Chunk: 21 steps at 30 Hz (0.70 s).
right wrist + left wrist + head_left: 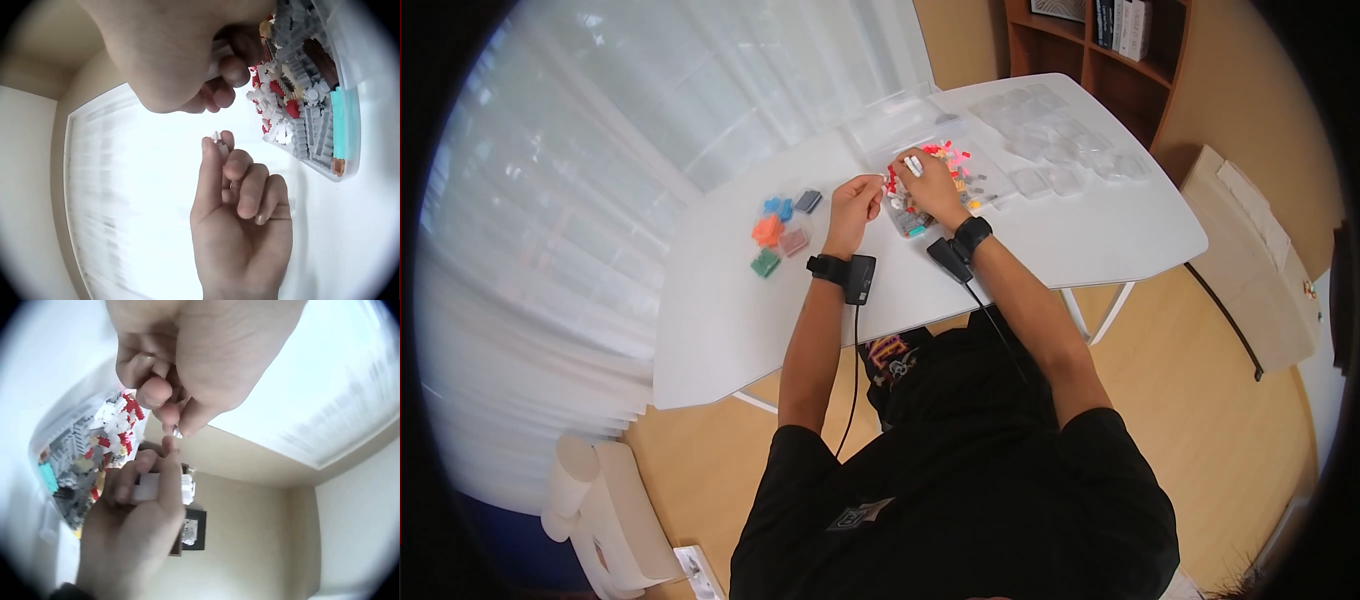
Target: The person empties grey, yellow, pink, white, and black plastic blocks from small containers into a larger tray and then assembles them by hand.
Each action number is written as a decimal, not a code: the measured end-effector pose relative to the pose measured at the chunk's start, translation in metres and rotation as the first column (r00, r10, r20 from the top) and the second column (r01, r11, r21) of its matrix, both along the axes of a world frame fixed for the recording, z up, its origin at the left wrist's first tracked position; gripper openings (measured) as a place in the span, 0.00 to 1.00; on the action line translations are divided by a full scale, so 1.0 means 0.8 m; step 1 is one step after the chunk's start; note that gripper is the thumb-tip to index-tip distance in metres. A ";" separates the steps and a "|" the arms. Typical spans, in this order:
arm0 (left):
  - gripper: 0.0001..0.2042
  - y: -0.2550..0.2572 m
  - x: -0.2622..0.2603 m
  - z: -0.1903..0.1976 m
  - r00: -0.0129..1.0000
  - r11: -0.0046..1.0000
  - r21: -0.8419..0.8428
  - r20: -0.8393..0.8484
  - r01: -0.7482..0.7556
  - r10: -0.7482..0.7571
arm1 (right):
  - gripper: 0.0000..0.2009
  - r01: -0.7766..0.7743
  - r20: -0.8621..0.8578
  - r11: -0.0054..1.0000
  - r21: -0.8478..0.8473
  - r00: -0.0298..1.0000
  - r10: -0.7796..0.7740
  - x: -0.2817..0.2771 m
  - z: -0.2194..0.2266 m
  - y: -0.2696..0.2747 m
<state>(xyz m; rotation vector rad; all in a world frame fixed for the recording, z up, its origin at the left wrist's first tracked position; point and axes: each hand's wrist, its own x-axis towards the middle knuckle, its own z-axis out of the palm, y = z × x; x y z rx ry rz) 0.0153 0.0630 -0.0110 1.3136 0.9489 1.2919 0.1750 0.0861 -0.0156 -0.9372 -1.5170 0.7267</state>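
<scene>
My left hand (857,205) pinches a small white toy brick (217,140) between thumb and index finger, at the near left side of a clear plastic box (354,125). Over the box, my right hand (937,190) holds a stack of white bricks (913,165) in its curled fingers. In the left wrist view, the right hand's fingertip lies close below the small brick, and the white stack (147,487) shows along the palm. Loose bricks (106,431) in red, white, grey and other colours fill the box.
Left of the hands, on the white table (730,330), sit blue pieces (778,208), orange pieces (767,231), green pieces (765,263), a dark block (808,201) and a reddish-brown group (794,241). Several clear small containers (1065,180) spread across the far right. A bookshelf (1090,60) stands behind.
</scene>
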 end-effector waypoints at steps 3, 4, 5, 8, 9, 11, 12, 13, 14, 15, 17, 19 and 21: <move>0.08 -0.003 0.009 -0.002 0.988 0.999 0.030 -0.151 -0.019 0.023 | 0.11 -0.118 -0.038 0.993 0.020 0.992 0.119 0.000 -0.007 0.003; 0.08 -0.004 0.009 -0.003 0.988 0.999 0.028 -0.150 -0.019 0.023 | 0.11 -0.119 -0.038 0.993 0.019 0.992 0.119 0.000 -0.008 0.002; 0.08 -0.003 0.008 -0.004 0.986 0.999 0.051 -0.168 0.003 0.006 | 0.11 -0.140 -0.005 0.990 -0.010 0.990 0.140 -0.001 -0.005 0.000; 0.09 -0.003 0.006 -0.005 0.981 0.996 0.080 -0.192 0.041 -0.025 | 0.11 -0.134 0.041 0.991 0.021 0.990 0.133 -0.004 -0.008 0.003; 0.09 -0.004 0.006 -0.004 0.979 0.994 0.087 -0.197 0.059 -0.041 | 0.11 -0.104 0.051 0.991 0.084 0.994 0.100 -0.005 -0.011 0.006; 0.10 -0.003 0.005 -0.004 0.978 0.992 0.090 -0.199 0.085 -0.066 | 0.12 -0.104 0.074 0.993 0.056 0.992 0.100 -0.003 -0.013 0.006; 0.10 -0.001 0.005 -0.006 0.976 0.990 0.093 -0.201 0.110 -0.090 | 0.12 -0.105 0.098 0.994 0.029 0.990 0.102 -0.002 -0.012 0.005; 0.10 0.001 0.004 -0.007 0.975 0.989 0.095 -0.202 0.111 -0.090 | 0.12 -0.104 0.097 0.994 0.030 0.990 0.101 -0.001 -0.011 0.005; 0.10 0.002 0.003 -0.006 0.974 0.989 0.085 -0.200 0.125 -0.106 | 0.13 -0.107 0.096 0.993 0.046 0.990 0.102 -0.001 -0.011 0.006; 0.10 0.002 0.002 -0.006 0.973 0.988 0.075 -0.199 0.138 -0.121 | 0.14 -0.110 0.095 0.992 0.061 0.990 0.104 -0.001 -0.012 0.007; 0.11 -0.004 0.005 -0.003 0.976 0.995 0.061 -0.206 0.083 -0.068 | 0.14 -0.110 0.095 0.993 0.036 0.990 0.106 -0.002 -0.014 0.007; 0.11 -0.006 0.008 0.001 0.976 0.998 0.050 -0.215 0.032 -0.021 | 0.14 -0.106 0.093 0.994 0.012 0.990 0.104 -0.002 -0.014 0.008; 0.10 -0.002 0.003 -0.002 0.985 0.994 -0.030 -0.134 0.102 -0.105 | 0.14 -0.020 0.080 0.974 0.228 0.997 0.001 -0.008 -0.023 0.012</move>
